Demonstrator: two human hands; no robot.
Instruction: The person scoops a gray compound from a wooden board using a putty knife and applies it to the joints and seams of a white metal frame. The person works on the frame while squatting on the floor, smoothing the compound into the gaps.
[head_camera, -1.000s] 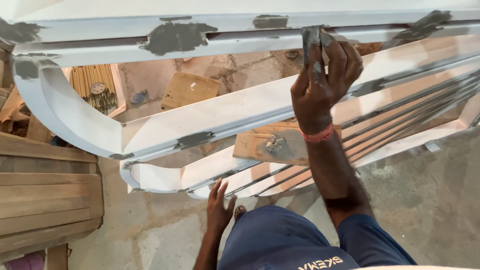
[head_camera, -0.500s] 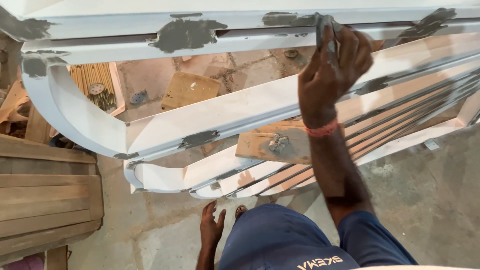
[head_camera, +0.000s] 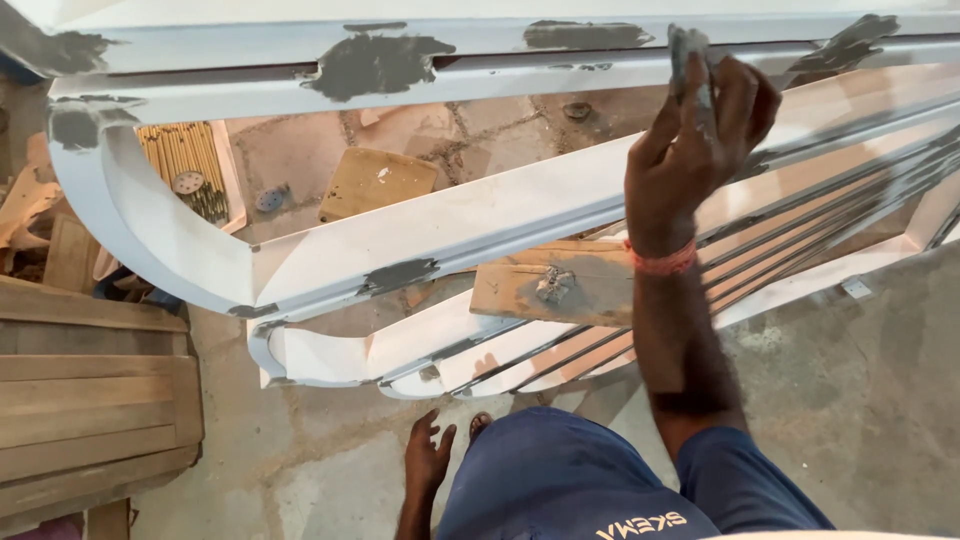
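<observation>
Right hand is closed around a small putty knife, blade up against the white frame. The frame's top rail runs left-right; a grey filler patch lies just left of the blade. Left hand hangs open, empty, well below the frame.

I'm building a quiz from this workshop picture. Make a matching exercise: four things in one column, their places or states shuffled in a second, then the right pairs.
Things:
1. right hand
2. left hand
3. wooden board
4. white curved frame

Places or states:
A. hangs low near the floor, holding nothing
B. patched with grey filler
C. raised at the top rail, fingers gripping a grey-smeared scraper
D. rests across the white slats with a grey lump on it

Pairs: 1-C, 2-A, 3-D, 4-B
</observation>
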